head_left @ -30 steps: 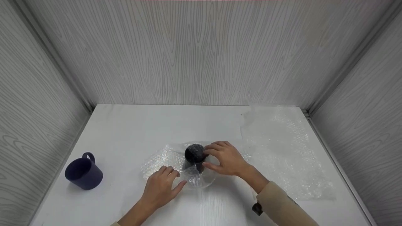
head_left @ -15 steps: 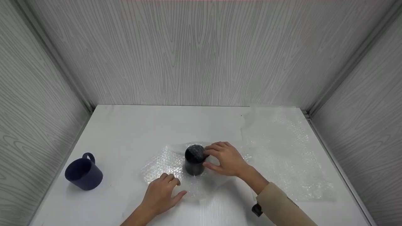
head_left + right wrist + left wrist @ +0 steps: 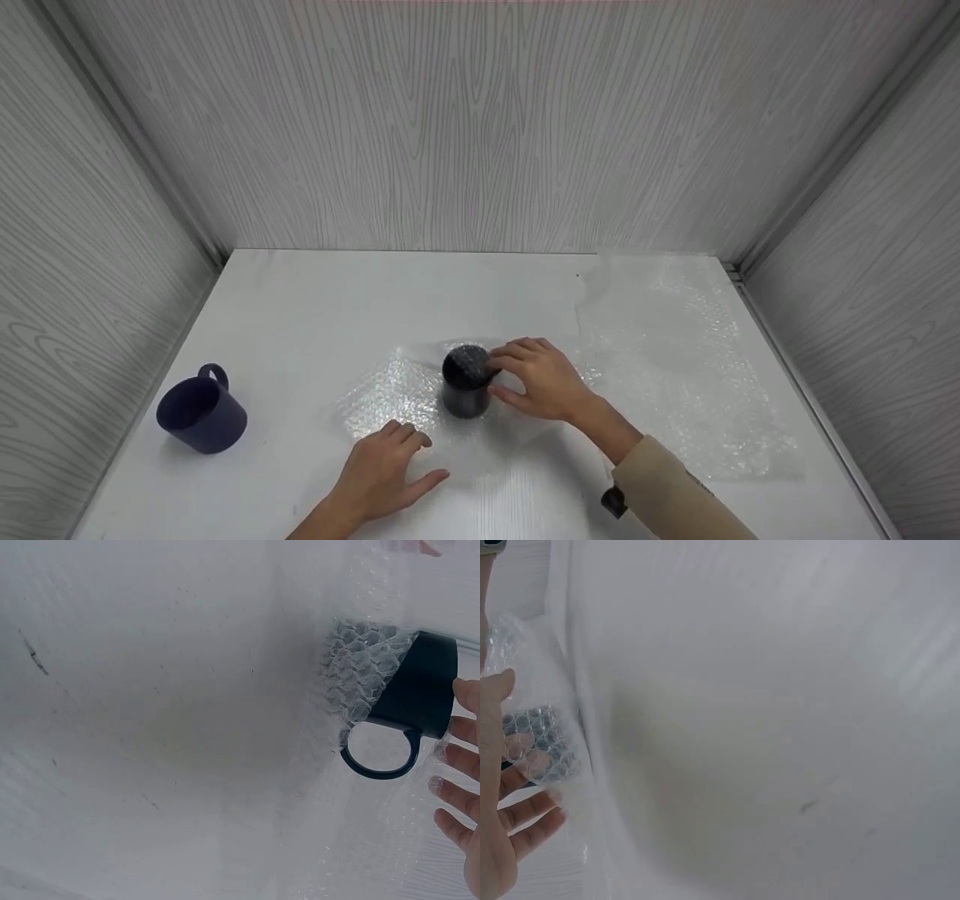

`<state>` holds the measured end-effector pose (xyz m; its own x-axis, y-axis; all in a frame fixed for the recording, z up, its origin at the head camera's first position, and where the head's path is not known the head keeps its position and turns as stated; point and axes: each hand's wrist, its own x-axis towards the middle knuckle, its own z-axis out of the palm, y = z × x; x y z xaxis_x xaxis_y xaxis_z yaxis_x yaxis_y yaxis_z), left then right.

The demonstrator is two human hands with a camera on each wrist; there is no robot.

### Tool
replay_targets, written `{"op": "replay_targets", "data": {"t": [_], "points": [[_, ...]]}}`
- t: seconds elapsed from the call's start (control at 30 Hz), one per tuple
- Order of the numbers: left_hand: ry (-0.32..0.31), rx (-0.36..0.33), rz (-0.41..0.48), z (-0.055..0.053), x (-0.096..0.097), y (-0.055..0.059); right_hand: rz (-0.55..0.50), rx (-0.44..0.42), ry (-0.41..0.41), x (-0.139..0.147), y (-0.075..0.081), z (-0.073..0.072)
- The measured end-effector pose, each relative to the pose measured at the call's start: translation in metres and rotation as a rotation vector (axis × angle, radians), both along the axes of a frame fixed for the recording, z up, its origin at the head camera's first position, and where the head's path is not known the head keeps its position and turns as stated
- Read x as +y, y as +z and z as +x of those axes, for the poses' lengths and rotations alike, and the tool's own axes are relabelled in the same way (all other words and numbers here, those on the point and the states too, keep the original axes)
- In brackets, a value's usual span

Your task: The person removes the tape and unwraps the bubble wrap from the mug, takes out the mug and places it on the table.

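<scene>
In the head view, a dark mug (image 3: 465, 401) stands on a sheet of bubble wrap (image 3: 401, 382), with part of the wrap over its mouth. My right hand (image 3: 544, 379) holds the mug's right side, thumb and fingers at its upper part. The right wrist view shows the mug (image 3: 420, 682) with its ring handle (image 3: 381, 774) and bubble wrap (image 3: 356, 671) over one end; the right thumb is at its edge. My left hand (image 3: 382, 469) is low over the wrap's near left part, thumb spread and fingers relaxed, holding nothing.
A dark blue mug (image 3: 210, 424) stands on the white table (image 3: 337, 292) at the left, its handle pointing away. Another large sheet of bubble wrap (image 3: 682, 367) lies flat at the right. Grey wood-grain panels (image 3: 472, 127) enclose the back and both sides.
The bubble wrap bunched up before the mug near my left hand has dropped flat, showing the mug's front. My left hand has drawn slightly back toward me. My right hand has stayed put.
</scene>
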<state>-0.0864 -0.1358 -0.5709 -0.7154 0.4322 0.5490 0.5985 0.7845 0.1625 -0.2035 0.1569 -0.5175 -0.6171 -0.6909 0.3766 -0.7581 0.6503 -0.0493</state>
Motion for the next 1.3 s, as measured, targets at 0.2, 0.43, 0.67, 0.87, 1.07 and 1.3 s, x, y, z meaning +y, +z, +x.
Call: {"op": "replay_targets", "data": {"t": [0.2,0.43,0.67,0.87,1.07,1.3], "points": [[-0.013,-0.010,0.016,-0.004,-0.005,0.013,-0.008,-0.010,-0.003,0.000,0.000,0.000],[-0.001,0.044,-0.022,-0.014,-0.009,0.030,0.002,-0.014,0.000,0.000,0.001,0.000],[-0.026,0.115,-0.032,-0.031,-0.005,0.038,0.000,0.008,0.006,0.001,0.001,0.000],[-0.029,0.106,-0.053,-0.045,-0.001,0.041,0.005,0.004,-0.002,-0.001,0.002,0.001],[-0.012,0.076,-0.068,-0.058,-0.002,0.042,0.000,0.000,0.009,-0.003,0.002,0.001],[-0.004,0.042,-0.102,-0.069,0.004,0.040,-0.014,0.004,0.005,-0.001,0.001,0.002]]}}
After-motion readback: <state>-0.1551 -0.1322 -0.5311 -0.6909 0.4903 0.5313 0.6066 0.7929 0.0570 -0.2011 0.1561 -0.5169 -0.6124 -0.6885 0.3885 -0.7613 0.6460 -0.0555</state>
